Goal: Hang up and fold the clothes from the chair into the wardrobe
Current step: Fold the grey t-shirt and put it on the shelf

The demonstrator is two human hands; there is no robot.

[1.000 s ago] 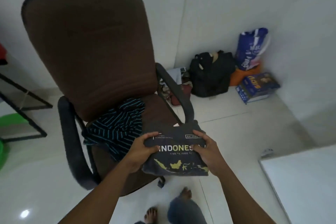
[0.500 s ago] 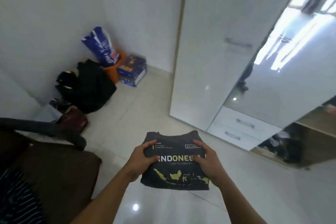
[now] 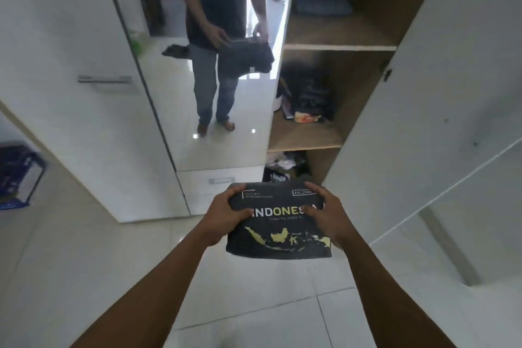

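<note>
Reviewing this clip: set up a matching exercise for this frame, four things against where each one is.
Things:
1. folded Indonesia T-shirt
2. folded dark garment
3. heap of dark clothes
4. blue box

Places:
A. on the floor, at the left edge
B. on the upper shelf
C. gripped by the left hand and right hand
D. on the middle shelf

Pairs: 1-C, 2-B, 3-D, 4-A

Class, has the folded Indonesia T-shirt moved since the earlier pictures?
Yes. The folded T-shirt, held by the left hand and right hand, has gone from above the chair to just before the open wardrobe.
</note>
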